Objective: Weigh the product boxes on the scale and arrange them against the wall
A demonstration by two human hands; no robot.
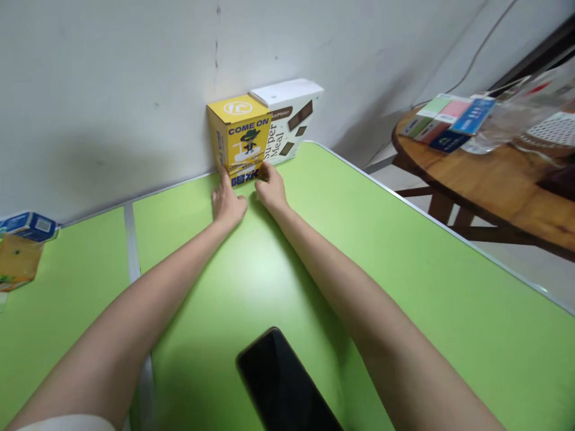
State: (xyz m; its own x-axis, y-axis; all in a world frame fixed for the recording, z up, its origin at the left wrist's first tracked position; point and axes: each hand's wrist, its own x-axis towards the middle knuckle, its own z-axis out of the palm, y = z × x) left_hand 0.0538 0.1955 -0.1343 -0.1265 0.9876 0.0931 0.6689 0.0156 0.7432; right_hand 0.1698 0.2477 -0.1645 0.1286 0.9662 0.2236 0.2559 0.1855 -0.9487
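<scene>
A yellow box [245,134] printed "COME ON" stands on the green table against the wall. My left hand [227,202] touches its lower left edge with outstretched fingers, thumb pointing right. At the lower right corner, the curled fingers of my right hand [272,187] press on the same box, so it sits between both hands. Directly behind and to the right, a white box [287,123] marked "Su-per Meal" leans against the wall. Its lower left part is hidden by the yellow box. A black phone [283,383] lies below, between my forearms.
The green table [188,311] has a metal seam [131,245] on the left. A blue box [33,226] and an orange-brown packet [18,260] lie at far left. To the right, a wooden table [507,185] carries a multicoloured box [449,121] and clear plastic [516,114].
</scene>
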